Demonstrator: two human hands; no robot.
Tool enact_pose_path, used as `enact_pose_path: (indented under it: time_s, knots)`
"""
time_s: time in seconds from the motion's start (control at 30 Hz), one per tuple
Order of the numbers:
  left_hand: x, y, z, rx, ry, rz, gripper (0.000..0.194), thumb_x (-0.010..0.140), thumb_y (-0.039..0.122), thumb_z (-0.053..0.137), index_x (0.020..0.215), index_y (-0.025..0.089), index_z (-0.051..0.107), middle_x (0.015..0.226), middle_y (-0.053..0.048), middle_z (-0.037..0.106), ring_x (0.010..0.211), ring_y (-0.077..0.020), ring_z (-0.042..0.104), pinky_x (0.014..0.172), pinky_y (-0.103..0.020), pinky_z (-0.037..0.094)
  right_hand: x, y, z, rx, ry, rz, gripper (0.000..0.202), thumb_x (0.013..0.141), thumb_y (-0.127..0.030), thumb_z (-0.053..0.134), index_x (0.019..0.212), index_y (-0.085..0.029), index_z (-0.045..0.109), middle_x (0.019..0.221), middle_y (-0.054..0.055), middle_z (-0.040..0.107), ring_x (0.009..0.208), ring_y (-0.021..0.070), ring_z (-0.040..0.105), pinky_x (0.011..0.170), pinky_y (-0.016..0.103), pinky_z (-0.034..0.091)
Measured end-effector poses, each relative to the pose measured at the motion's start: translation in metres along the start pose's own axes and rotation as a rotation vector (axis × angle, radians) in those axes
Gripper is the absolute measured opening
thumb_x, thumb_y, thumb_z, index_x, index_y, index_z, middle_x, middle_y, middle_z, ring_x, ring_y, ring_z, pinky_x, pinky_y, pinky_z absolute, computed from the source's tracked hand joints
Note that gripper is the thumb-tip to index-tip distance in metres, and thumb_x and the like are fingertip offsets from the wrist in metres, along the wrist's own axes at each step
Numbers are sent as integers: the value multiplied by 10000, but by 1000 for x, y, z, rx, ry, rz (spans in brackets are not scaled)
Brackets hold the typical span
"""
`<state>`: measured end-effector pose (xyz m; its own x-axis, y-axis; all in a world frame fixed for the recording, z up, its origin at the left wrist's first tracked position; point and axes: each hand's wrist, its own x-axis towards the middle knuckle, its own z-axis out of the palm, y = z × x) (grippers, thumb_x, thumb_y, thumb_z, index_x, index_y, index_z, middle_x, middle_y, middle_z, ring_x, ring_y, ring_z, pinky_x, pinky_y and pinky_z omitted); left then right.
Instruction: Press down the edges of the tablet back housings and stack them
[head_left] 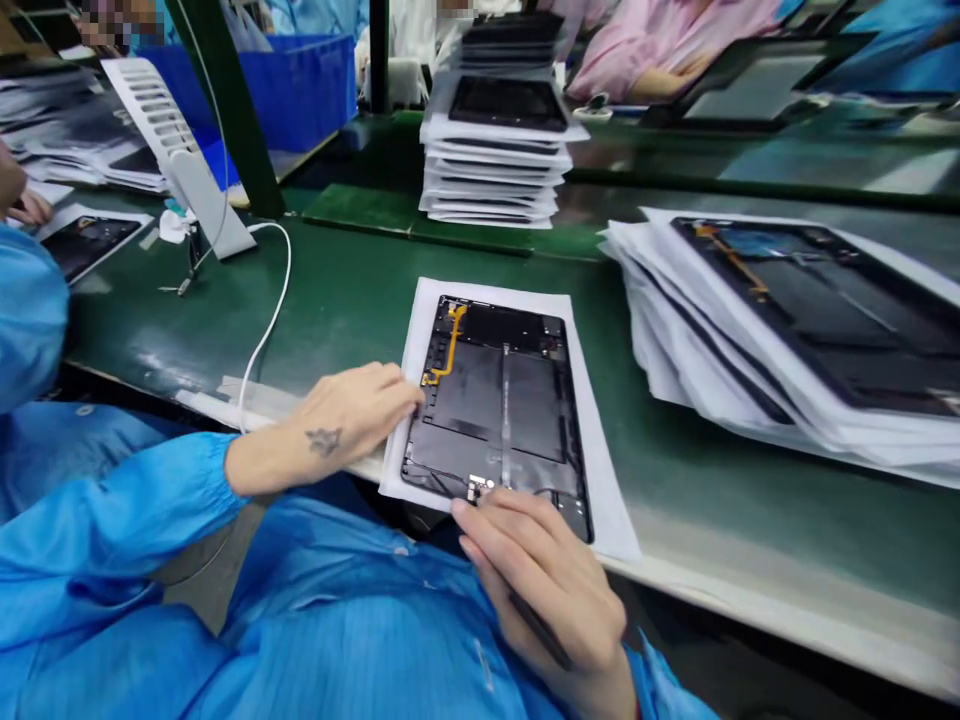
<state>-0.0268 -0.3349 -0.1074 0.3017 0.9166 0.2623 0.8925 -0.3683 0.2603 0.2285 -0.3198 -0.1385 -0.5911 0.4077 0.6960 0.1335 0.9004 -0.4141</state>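
Note:
A black tablet housing with an orange flex cable along its left side lies on a white sheet at the table's front edge. My left hand is at the housing's left edge, its fingers pressed together; their tips are partly hidden. My right hand is over the bottom edge, closed round a dark slim tool that lies in the palm, with fingertips near a small metal connector.
Right, a pile of sheets and housings; behind, a tall stack. Left, a white fan-like device, its white cable, and a co-worker's blue sleeve. A blue bin is farther back.

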Motion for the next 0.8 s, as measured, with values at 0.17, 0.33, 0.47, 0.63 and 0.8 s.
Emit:
enact_pose_path:
  time_s: [0.17,0.33,0.47,0.63,0.8]
  knots:
    - [-25,12,18,-245,84,166,175,1030,136,449,1092,167,610,1157,-105,663,1067,-196,620,906,-316,533,-5,7,0,-60,-76,-46,264,918,-45,610,1145,-152,692,875,47,755,865,195,687,873,379,622]
    - [-33,15,25,-338,141,140,162,1007,123,509,1116,162,622,1187,-122,668,1155,-211,621,993,-365,533,-8,8,11,-134,-107,-68,352,935,-100,616,1273,-189,661,897,41,777,889,221,700,922,442,607]
    - [-31,21,27,-328,172,86,109,1003,145,541,1067,153,629,1131,-116,678,1102,-203,632,945,-348,542,-8,6,16,-110,-69,-20,454,918,-66,619,1350,-206,617,882,42,763,889,221,695,888,424,612]
    - [-20,30,19,-330,140,-10,116,1024,181,519,954,164,609,1023,-70,660,993,-184,568,889,-336,497,-7,3,10,-17,49,53,288,1028,-208,478,1250,-178,658,979,109,711,1063,270,660,905,457,582]
    - [-11,39,9,-326,51,-169,156,1011,196,522,858,196,549,1120,-39,620,1122,-218,502,967,-407,426,8,1,13,-48,106,90,373,999,-69,423,1319,-177,582,886,74,664,830,211,621,725,379,497]
